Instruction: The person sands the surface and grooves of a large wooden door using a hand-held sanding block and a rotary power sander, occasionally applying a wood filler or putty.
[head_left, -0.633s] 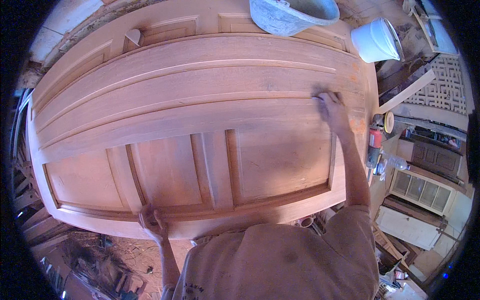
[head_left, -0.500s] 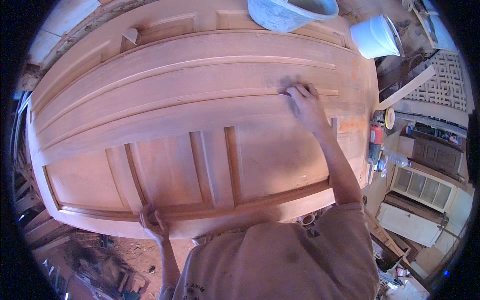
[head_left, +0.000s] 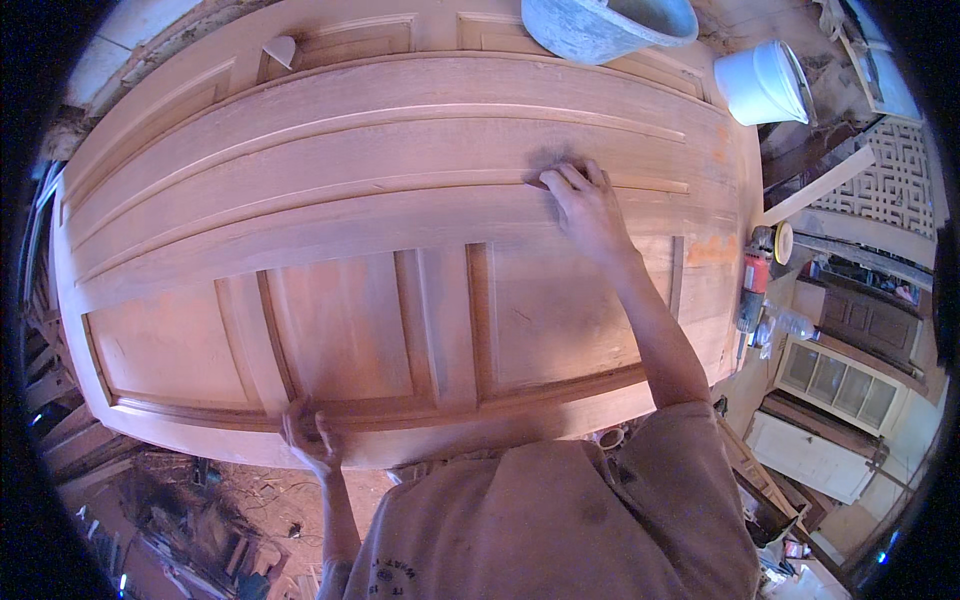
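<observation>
A large panelled wooden door (head_left: pixel 430 330) lies flat before me, with recessed panels and long raised mouldings. My right hand (head_left: pixel 583 200) reaches across it, fingers bent and pressed together against a long moulding (head_left: pixel 400 188). Whatever is between those fingers is hidden; a dark shadow or smudge lies just beyond the fingertips. On the near edge of the door rests my left hand (head_left: pixel 313 440), thumb and fingers apart, holding nothing.
Past the far side stand a grey-blue tub (head_left: pixel 610 30) and a white bucket (head_left: pixel 762 82). A small pale scraper-like piece (head_left: pixel 281 50) lies at the far left. Near the right end are a red power tool (head_left: pixel 755 280) and a clear plastic bottle (head_left: pixel 795 322).
My right hand has slid left along the moulding, its fingers still bent. The left hand stays at the near edge. The whole view has shifted slightly.
</observation>
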